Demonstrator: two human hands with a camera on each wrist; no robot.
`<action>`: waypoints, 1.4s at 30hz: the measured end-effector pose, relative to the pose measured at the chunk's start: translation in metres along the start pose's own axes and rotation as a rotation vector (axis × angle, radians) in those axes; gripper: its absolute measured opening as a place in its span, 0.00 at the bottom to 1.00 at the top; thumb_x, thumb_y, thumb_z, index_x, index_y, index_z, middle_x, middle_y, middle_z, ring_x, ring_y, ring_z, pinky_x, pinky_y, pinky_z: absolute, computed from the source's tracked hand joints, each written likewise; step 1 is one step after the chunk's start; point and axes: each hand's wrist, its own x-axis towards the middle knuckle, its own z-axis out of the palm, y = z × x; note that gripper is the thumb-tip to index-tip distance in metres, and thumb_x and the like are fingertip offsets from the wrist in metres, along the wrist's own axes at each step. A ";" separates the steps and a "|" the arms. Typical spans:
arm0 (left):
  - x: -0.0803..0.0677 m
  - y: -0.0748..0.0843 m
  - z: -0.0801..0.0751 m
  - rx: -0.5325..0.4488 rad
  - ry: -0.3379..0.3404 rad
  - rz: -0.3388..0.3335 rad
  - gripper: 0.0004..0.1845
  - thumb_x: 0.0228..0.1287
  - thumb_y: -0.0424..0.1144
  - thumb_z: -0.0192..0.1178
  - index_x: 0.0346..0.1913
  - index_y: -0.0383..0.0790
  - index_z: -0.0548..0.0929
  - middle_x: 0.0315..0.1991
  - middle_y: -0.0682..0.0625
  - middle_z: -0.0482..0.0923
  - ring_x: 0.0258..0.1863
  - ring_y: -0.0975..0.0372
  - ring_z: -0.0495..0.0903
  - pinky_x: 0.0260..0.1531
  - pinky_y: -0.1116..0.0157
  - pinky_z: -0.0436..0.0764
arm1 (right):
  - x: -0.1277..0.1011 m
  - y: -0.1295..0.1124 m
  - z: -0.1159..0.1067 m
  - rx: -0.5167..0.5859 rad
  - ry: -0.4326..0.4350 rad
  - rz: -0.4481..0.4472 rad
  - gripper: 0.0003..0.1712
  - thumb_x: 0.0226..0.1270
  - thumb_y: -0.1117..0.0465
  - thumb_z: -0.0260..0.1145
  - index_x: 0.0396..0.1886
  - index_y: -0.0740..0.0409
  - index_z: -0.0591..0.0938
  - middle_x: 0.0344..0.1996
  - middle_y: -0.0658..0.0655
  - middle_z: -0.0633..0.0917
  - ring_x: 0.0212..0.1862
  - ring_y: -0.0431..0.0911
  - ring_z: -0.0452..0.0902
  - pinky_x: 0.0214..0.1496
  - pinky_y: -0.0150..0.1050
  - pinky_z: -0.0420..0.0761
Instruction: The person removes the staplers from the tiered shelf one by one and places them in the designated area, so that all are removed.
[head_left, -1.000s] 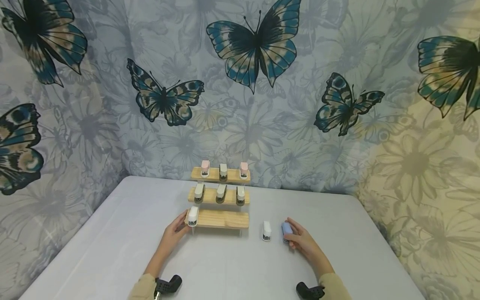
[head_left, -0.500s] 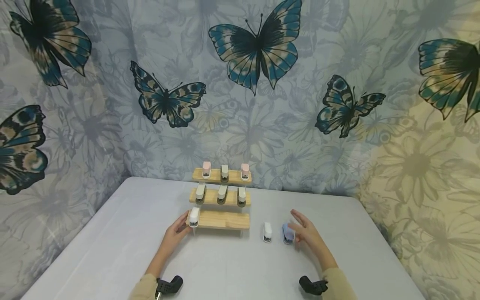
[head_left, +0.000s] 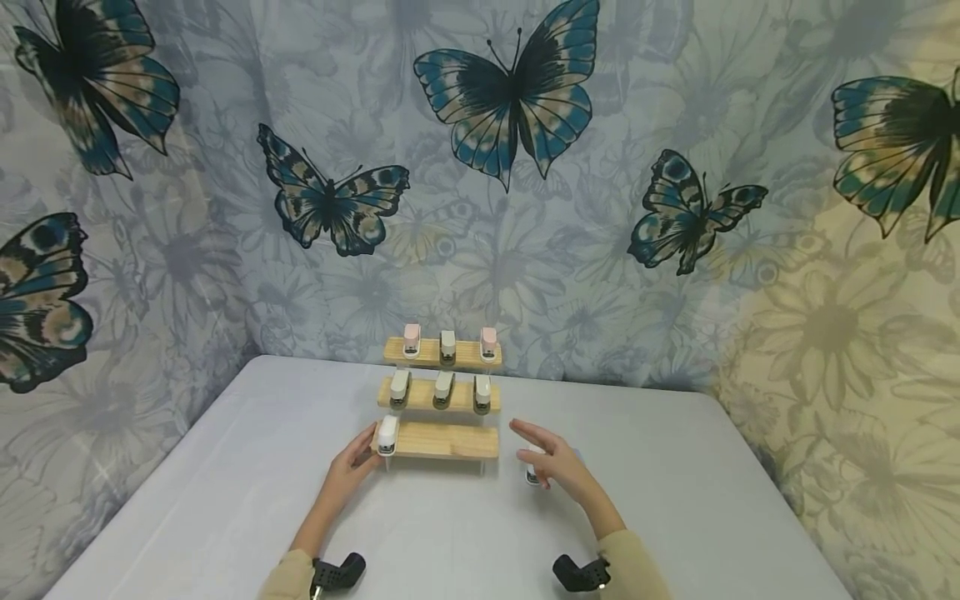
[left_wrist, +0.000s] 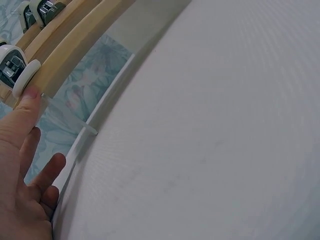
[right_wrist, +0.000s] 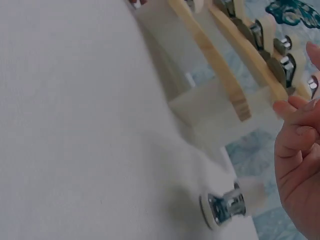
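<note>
A three-tier wooden rack (head_left: 450,440) stands on the grey table (head_left: 450,542). Its top two tiers hold three small staplers each, and one white stapler (head_left: 387,433) sits at the left end of the bottom tier. My left hand (head_left: 366,448) rests at that end, and in the left wrist view its thumb (left_wrist: 27,102) touches the white stapler (left_wrist: 19,75). My right hand (head_left: 536,448) hovers with its fingers spread over a second white stapler (head_left: 530,477) on the table right of the rack. That stapler (right_wrist: 225,207) lies below the right hand (right_wrist: 300,160). The blue stapler is hidden behind the hand.
Butterfly-print cloth hangs behind the table and along both sides. The bottom tier (right_wrist: 220,70) is bare wood to the right of its one stapler. Black camera mounts (head_left: 337,571) sit on both wrists near the table's front edge.
My right hand let go of the blue stapler, lifted, and moved left over the white stapler on the table. My left hand has stayed at the rack's left end.
</note>
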 end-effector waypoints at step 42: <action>-0.002 0.002 0.000 -0.034 0.019 0.028 0.27 0.44 0.46 0.57 0.51 0.53 0.64 0.48 0.56 0.65 0.39 0.63 0.68 0.38 0.59 0.68 | 0.108 -0.015 0.129 0.247 0.015 0.232 0.45 0.39 0.57 0.65 0.57 0.61 0.53 0.54 0.58 0.58 0.16 0.39 0.66 0.16 0.29 0.71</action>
